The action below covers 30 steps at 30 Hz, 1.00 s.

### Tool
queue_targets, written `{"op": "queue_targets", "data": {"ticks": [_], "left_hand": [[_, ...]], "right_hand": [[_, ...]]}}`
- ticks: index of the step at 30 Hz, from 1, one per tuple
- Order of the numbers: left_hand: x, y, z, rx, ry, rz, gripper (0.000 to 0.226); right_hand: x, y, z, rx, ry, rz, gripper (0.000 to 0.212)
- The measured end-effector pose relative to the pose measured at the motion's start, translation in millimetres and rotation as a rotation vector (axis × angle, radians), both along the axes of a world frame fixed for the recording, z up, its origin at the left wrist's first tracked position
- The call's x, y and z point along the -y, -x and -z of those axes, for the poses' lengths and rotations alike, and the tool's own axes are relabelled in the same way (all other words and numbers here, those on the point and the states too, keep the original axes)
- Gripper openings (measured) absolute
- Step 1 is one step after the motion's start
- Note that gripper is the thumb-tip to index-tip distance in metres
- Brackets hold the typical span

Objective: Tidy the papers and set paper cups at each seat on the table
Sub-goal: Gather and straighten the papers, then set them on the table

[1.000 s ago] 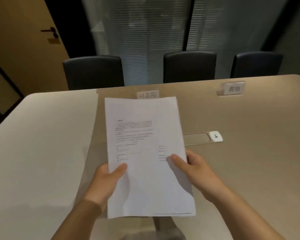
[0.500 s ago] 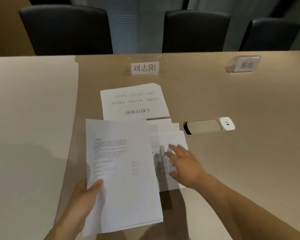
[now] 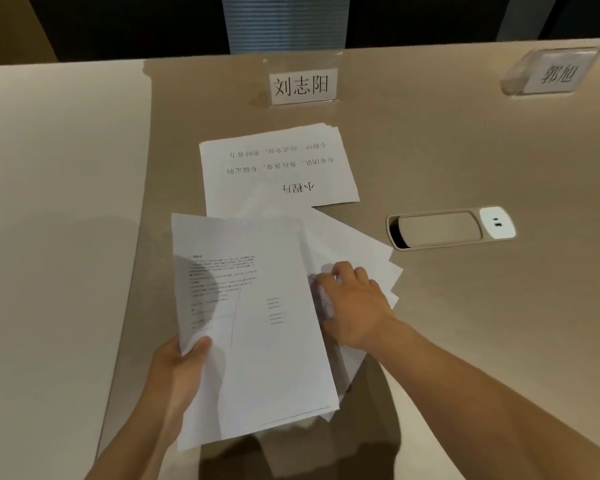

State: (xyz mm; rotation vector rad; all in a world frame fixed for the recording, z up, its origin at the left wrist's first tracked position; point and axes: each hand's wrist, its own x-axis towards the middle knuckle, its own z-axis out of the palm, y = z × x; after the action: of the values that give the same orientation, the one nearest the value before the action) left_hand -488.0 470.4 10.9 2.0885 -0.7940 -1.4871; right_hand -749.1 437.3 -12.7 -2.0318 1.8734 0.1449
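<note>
My left hand (image 3: 181, 368) grips a white printed sheet (image 3: 253, 323) by its lower left edge, holding it above the table. My right hand (image 3: 354, 306) rests curled on several loose white sheets (image 3: 361, 247) fanned out on the table, partly hidden under the held sheet; its fingers pinch at their edge. Beyond them lies a small stack of papers (image 3: 278, 168) with large upside-down print. No paper cup is in view.
The beige table (image 3: 482, 323) has a white section (image 3: 56, 202) on the left. A cable hatch with a socket (image 3: 451, 228) sits right of the papers. Two clear name plates stand at the far edge, one centred (image 3: 300, 85), one at right (image 3: 551, 72).
My head tilted down toward the table. The right hand let go of the held sheet and dropped onto the loose papers, curling its fingers on them. The left hand keeps the sheet.
</note>
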Motion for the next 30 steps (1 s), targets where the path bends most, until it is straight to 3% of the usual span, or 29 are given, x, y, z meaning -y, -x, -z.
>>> {"op": "queue_targets", "data": {"ticks": [2,5,7,12,14,16,17,21,26,30], "left_hand": [[0.1,2.9,-0.7,0.005,-0.006,-0.022,0.023],[-3.5,11.3,-2.5,-0.014,-0.015,-0.031,0.013],[-6.3,19.5,-2.4,-0.031,0.001,-0.035,0.016],[-8.8,33.9,14.6,0.0,0.07,-0.015,0.027],[-9.6,37.4,21.2,0.136,0.053,-0.008,0.021],[-8.6,40.3,22.0,0.338,-0.009,0.013,0.029],[-7.6,42.8,18.3,0.344,-0.012,-0.002,0.034],[-1.0,50.5,15.3,0.253,0.037,0.061,0.045],[4.1,51.0,24.8,0.219,0.155,0.186,0.041],[9.0,54.3,29.3,0.153,0.257,0.326,0.057]], "right_hand": [[17.5,6.5,-2.6,0.018,0.033,0.038,0.08],[42.5,20.6,-0.5,0.005,-0.07,0.146,0.113],[45.9,23.2,2.5,-0.014,-0.169,0.175,0.115],[24.8,10.4,-1.0,-0.063,-0.057,0.173,0.069],[19.0,7.3,-1.8,-0.009,-0.012,0.191,0.053],[16.4,5.6,-4.1,0.107,-0.012,0.288,0.049],[15.5,4.4,-5.5,0.144,-0.017,0.333,0.052],[12.2,-3.6,-10.4,0.383,-0.133,0.504,0.061],[7.4,1.5,-8.2,0.592,-0.211,0.739,0.046],[1.6,14.2,-6.3,0.664,-0.154,0.822,0.027]]}}
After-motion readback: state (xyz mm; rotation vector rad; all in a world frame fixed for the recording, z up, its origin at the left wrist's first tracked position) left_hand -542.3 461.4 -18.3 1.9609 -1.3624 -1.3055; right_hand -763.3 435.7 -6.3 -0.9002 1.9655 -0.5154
